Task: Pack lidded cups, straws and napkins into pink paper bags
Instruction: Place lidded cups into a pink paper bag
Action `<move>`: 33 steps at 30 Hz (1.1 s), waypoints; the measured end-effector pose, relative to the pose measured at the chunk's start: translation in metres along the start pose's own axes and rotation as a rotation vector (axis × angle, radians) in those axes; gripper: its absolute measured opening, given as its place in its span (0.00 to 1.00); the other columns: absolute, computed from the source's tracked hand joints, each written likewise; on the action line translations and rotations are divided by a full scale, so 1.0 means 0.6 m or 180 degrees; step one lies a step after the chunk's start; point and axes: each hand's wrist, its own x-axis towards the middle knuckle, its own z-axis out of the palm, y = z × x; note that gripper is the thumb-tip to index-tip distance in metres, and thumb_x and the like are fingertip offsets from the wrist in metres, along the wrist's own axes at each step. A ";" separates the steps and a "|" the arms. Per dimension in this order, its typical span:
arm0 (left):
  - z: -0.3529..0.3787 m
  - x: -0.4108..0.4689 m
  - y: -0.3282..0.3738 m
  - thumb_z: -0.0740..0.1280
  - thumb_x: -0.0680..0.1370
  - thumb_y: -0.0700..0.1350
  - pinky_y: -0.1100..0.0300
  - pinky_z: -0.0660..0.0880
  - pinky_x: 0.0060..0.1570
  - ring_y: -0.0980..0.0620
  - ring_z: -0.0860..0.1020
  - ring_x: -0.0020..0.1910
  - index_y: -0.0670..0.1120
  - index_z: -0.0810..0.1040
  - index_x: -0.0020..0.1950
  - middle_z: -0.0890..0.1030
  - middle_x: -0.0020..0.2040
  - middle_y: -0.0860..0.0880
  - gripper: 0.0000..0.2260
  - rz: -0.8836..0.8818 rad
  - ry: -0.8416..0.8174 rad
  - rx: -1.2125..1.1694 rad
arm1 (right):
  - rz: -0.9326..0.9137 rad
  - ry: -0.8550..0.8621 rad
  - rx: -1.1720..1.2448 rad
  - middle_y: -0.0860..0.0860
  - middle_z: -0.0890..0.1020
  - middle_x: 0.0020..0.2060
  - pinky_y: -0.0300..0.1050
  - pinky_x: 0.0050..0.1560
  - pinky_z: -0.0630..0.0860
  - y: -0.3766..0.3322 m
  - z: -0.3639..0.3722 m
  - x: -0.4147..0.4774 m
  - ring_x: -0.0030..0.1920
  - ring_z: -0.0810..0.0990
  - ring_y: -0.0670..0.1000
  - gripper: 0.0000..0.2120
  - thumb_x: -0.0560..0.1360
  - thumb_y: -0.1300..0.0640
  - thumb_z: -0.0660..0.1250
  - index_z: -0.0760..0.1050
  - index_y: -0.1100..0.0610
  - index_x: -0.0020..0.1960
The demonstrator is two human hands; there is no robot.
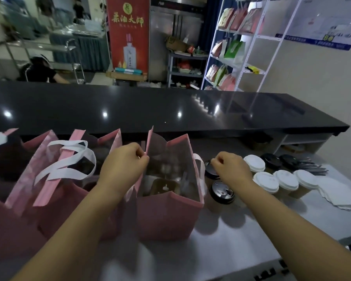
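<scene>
The left hand (124,161) has its grip pinched shut on the left rim of the open pink paper bag (170,211), thumb against fingertips at the top edge, holding the mouth apart. The right hand (230,169) is curled into a loose fist over a black-lidded cup (211,171) just beside the bag's right wall; the fingers fold downward, and whether they hold anything small, or have the lid itself, cannot be told from here.

Inside the held bag sits what looks like a cup holder or cup with pale things beside it, too dim to name. A second black-lidded cup (221,192) stands nearer on the desk (231,236), close to the bag. Further right stand the white-lidded cups (276,181), with more dark lids behind them, then a bundle of dark straws (312,166) and a stack of white napkins (336,193). To the left, more pink bags (55,195) stand open with white handles (69,161) flopped over.

The paper bag is light and stiff enough to stand, yet its rim probably creases easily, so a gentle pinch at the folded edge suits it. The cups likely hold liquid: best taken round the body below the lid, kept upright, not lifted by the lid.

Both forearms reach forward from below, the left angled inward to the bag, the right bent at the wrist, palm down.
</scene>
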 end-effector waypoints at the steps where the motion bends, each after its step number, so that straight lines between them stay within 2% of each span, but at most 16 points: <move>1: 0.006 0.000 0.003 0.65 0.74 0.48 0.63 0.63 0.29 0.60 0.73 0.33 0.53 0.75 0.37 0.77 0.32 0.57 0.06 -0.0071 0.0049 0.0010 | -0.0016 -0.0248 -0.0210 0.51 0.79 0.37 0.45 0.35 0.69 0.024 0.003 0.007 0.42 0.76 0.54 0.09 0.74 0.51 0.61 0.74 0.55 0.38; 3: 0.017 -0.001 0.007 0.65 0.73 0.49 0.63 0.63 0.29 0.61 0.72 0.33 0.53 0.75 0.36 0.77 0.33 0.57 0.06 -0.0197 0.0132 0.0041 | -0.0209 -0.0702 -0.0715 0.53 0.80 0.43 0.45 0.40 0.71 0.064 0.015 0.013 0.48 0.76 0.55 0.08 0.72 0.49 0.64 0.74 0.54 0.43; 5: 0.026 0.000 0.013 0.65 0.73 0.49 0.62 0.64 0.30 0.61 0.73 0.34 0.53 0.76 0.37 0.77 0.34 0.57 0.05 -0.0324 0.0195 0.0038 | -0.0464 -0.0981 -0.1155 0.52 0.79 0.50 0.47 0.45 0.69 0.093 0.031 0.012 0.52 0.75 0.56 0.16 0.69 0.41 0.65 0.73 0.52 0.48; 9: 0.037 -0.004 0.027 0.65 0.73 0.50 0.60 0.66 0.32 0.58 0.74 0.36 0.53 0.76 0.38 0.78 0.35 0.56 0.05 -0.0496 0.0328 0.0125 | -0.0801 -0.1062 -0.1516 0.50 0.77 0.55 0.50 0.53 0.65 0.135 0.057 0.003 0.57 0.73 0.55 0.29 0.63 0.30 0.62 0.70 0.49 0.55; 12: 0.039 -0.011 0.041 0.66 0.73 0.50 0.59 0.69 0.34 0.57 0.75 0.37 0.53 0.76 0.39 0.78 0.35 0.56 0.04 -0.0488 0.0424 0.0207 | -0.0974 -0.1022 -0.1539 0.50 0.77 0.53 0.50 0.50 0.64 0.152 0.064 -0.002 0.55 0.74 0.54 0.32 0.61 0.29 0.61 0.68 0.49 0.55; 16: 0.036 -0.018 0.056 0.67 0.72 0.50 0.62 0.63 0.30 0.59 0.73 0.35 0.54 0.76 0.40 0.76 0.34 0.59 0.02 -0.0500 0.0457 0.0494 | -0.1074 -0.0954 -0.1321 0.50 0.77 0.51 0.48 0.47 0.64 0.153 0.059 -0.008 0.52 0.75 0.54 0.29 0.61 0.32 0.65 0.66 0.50 0.52; 18: 0.035 -0.022 0.060 0.67 0.72 0.50 0.60 0.65 0.31 0.55 0.74 0.37 0.55 0.75 0.42 0.75 0.34 0.59 0.02 -0.0489 0.0441 0.0623 | -0.1067 -0.1032 -0.1051 0.50 0.76 0.50 0.46 0.45 0.66 0.146 0.048 -0.011 0.49 0.75 0.53 0.27 0.61 0.33 0.65 0.65 0.50 0.51; 21: 0.034 -0.029 0.061 0.66 0.73 0.48 0.58 0.69 0.34 0.51 0.76 0.40 0.53 0.76 0.44 0.76 0.36 0.58 0.02 -0.0446 0.0521 0.0703 | -0.1065 -0.1135 -0.0680 0.48 0.74 0.50 0.42 0.41 0.69 0.126 0.021 -0.014 0.46 0.73 0.50 0.30 0.60 0.33 0.66 0.66 0.48 0.55; 23: 0.034 -0.032 0.060 0.66 0.74 0.46 0.58 0.70 0.35 0.51 0.76 0.40 0.52 0.77 0.47 0.77 0.37 0.56 0.03 -0.0411 0.0564 0.0715 | -0.1098 -0.1069 -0.0550 0.46 0.73 0.50 0.41 0.41 0.70 0.106 -0.005 -0.008 0.48 0.72 0.48 0.34 0.59 0.32 0.66 0.66 0.47 0.60; 27: 0.029 -0.028 0.054 0.64 0.75 0.45 0.58 0.70 0.36 0.51 0.77 0.42 0.52 0.75 0.53 0.79 0.43 0.56 0.08 -0.0405 0.0507 0.0693 | -0.1182 -0.0658 -0.0473 0.48 0.72 0.53 0.46 0.49 0.73 0.061 -0.069 0.024 0.53 0.72 0.51 0.39 0.60 0.33 0.66 0.64 0.47 0.67; 31: 0.021 -0.011 0.051 0.61 0.74 0.40 0.58 0.71 0.40 0.53 0.77 0.48 0.56 0.75 0.60 0.79 0.54 0.55 0.17 -0.0206 0.0164 0.0590 | -0.1327 -0.0078 -0.0424 0.51 0.71 0.56 0.46 0.48 0.69 0.011 -0.117 0.062 0.57 0.70 0.54 0.39 0.64 0.37 0.68 0.61 0.47 0.71; 33: 0.017 -0.002 0.048 0.60 0.74 0.39 0.57 0.72 0.43 0.53 0.76 0.50 0.56 0.76 0.60 0.77 0.57 0.54 0.18 -0.0168 0.0018 0.0623 | -0.1487 0.0116 -0.0230 0.52 0.70 0.56 0.44 0.49 0.66 -0.019 -0.131 0.074 0.58 0.68 0.54 0.39 0.66 0.39 0.69 0.58 0.45 0.73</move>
